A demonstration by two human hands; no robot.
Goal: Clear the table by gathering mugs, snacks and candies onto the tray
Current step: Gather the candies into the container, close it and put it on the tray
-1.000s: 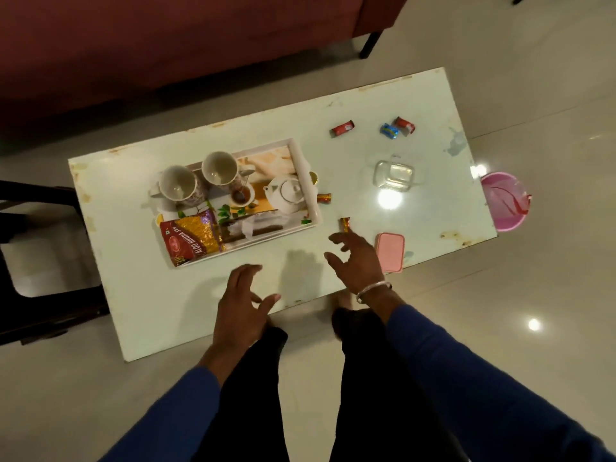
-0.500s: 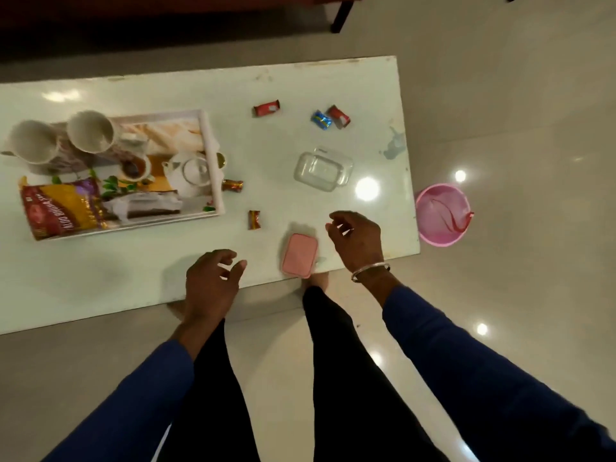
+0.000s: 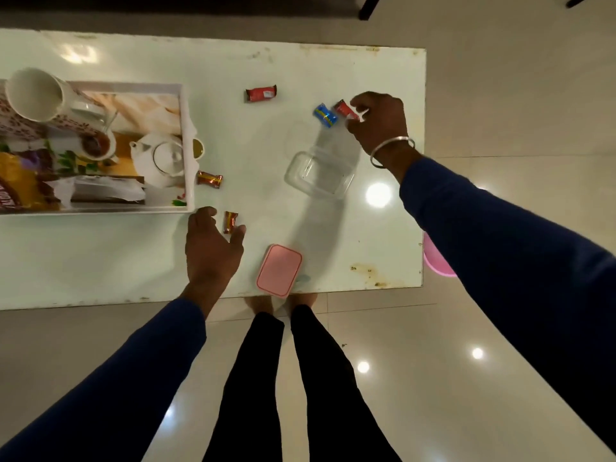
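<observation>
So the tray (image 3: 186, 128) sits at the left end of the white table (image 3: 133, 261), already loaded: a mug (image 3: 35, 95) tipped on its side at its far left, a white teapot (image 3: 160, 158) against its right wall, a small cup (image 3: 96, 145) with dark liquid just left of the teapot, and a snack packet (image 3: 20, 188) in its near left corner. Five candies are off the tray. One orange-brown candy (image 3: 209, 179) lies just outside the tray's right wall, a second brown candy (image 3: 230, 222) sits just past the tray's near right corner. The left hand (image 3: 211, 248) is right there, fingers and thumb curved loosely around that second one; can't tell if it's touching yet. Further right of the tray: a long red candy (image 3: 261, 93), then a blue candy (image 3: 325, 115), then a small red candy (image 3: 346, 110) that the right hand (image 3: 380, 123) is pinching at its fingertips. A clear plastic box (image 3: 318, 175) and a pink lid (image 3: 279, 270) sit right of the tray too, nearer the person
</observation>
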